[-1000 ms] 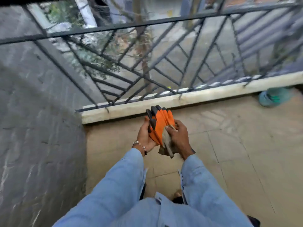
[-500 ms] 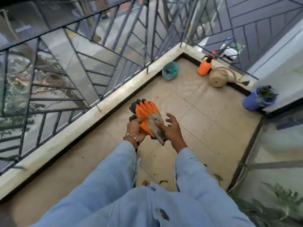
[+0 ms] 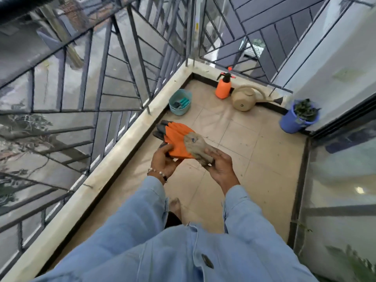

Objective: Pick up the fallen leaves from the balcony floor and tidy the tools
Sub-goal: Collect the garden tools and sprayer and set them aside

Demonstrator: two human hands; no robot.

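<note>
I hold a pair of orange garden gloves point(image 3: 176, 139) with dark fingertips and dirty grey cuffs in front of me, over the tiled balcony floor point(image 3: 254, 159). My left hand point(image 3: 162, 159) grips the gloves from below at the palm part. My right hand point(image 3: 220, 165) holds the grey cuff end. A teal bucket point(image 3: 180, 101) with small hand tools inside stands by the railing kerb ahead. Beyond it are an orange spray bottle point(image 3: 223, 87) and a beige watering can point(image 3: 244, 98) in the far corner.
A blue pot point(image 3: 293, 122) with dark leaves stands at the right by the sliding glass door point(image 3: 341, 180). A metal railing point(image 3: 101, 88) on a pale kerb runs along the left and far sides. A green plant point(image 3: 354, 263) shows at bottom right.
The view swung right from the wall corner along the balcony, bringing the tools and pot into sight. The gloves stayed in both hands, and my right hand slid to the cuff end.
</note>
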